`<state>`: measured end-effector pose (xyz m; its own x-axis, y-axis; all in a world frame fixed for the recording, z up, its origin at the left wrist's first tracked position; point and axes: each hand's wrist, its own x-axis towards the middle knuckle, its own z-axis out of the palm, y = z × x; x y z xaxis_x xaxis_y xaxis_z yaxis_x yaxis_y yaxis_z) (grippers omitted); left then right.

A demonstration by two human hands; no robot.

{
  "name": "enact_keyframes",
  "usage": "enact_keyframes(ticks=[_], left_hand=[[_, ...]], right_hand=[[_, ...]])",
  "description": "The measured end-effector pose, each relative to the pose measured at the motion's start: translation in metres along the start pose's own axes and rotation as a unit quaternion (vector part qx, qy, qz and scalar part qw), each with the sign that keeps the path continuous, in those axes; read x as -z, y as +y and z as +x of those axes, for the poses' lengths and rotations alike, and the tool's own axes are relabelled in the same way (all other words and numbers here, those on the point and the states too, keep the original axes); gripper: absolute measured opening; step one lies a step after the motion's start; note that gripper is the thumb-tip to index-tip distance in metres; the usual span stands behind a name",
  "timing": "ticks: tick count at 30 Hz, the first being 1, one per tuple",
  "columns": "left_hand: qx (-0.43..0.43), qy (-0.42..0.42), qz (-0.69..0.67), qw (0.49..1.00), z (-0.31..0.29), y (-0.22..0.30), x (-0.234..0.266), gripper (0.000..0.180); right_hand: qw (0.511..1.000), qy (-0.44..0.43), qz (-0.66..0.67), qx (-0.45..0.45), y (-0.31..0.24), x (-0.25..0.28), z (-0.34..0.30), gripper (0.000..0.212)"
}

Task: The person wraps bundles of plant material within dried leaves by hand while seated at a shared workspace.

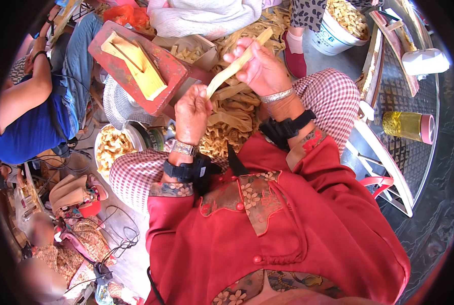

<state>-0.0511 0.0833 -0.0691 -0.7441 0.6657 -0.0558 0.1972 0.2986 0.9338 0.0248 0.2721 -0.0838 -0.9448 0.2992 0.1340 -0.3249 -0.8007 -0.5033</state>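
A flat, pale-yellow strip [224, 77], like a thin wood shaving, runs slantwise between my hands. Its lower end is pinched in my left hand [191, 114], which is closed. My right hand [263, 71] grips it farther up between thumb and fingers, and the free end sticks out past them. Below the strip, a heap of similar tan strips [232, 109] lies between my knees, with small folded pieces [222, 140] nearest me. Left of my hands is a red wooden bench [97, 48] bearing a yellow wooden block [135, 68] with a long slot.
A bucket of folded pieces [112, 147] stands by my left knee; a white bucket [331, 38] is at the far right. A glass table [410, 101] on my right holds a pink-lidded jar [407, 126]. Other people sit at left and ahead. Cables [120, 236] trail across the floor.
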Motion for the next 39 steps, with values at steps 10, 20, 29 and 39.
enact_keyframes(ticks=[10,20,29,39], left_hand=[[0.216,-0.129,-0.37,0.894,-0.033,0.022,-0.016,0.046],[0.229,0.02,-0.465,0.855,-0.037,0.019,0.041,0.024],[0.054,-0.094,-0.122,0.987,-0.064,0.064,0.041,0.009],[-0.303,0.046,0.341,0.889,-0.073,0.079,0.036,0.019]], right_hand=[[0.979,-0.04,-0.197,-0.044,0.023,-0.053,-0.02,0.029],[0.965,-0.14,-0.127,-0.183,0.067,-0.084,-0.058,0.028],[0.972,0.006,-0.226,-0.063,0.069,-0.071,-0.046,0.036],[0.902,-0.199,-0.363,-0.126,0.048,-0.067,-0.041,0.04]])
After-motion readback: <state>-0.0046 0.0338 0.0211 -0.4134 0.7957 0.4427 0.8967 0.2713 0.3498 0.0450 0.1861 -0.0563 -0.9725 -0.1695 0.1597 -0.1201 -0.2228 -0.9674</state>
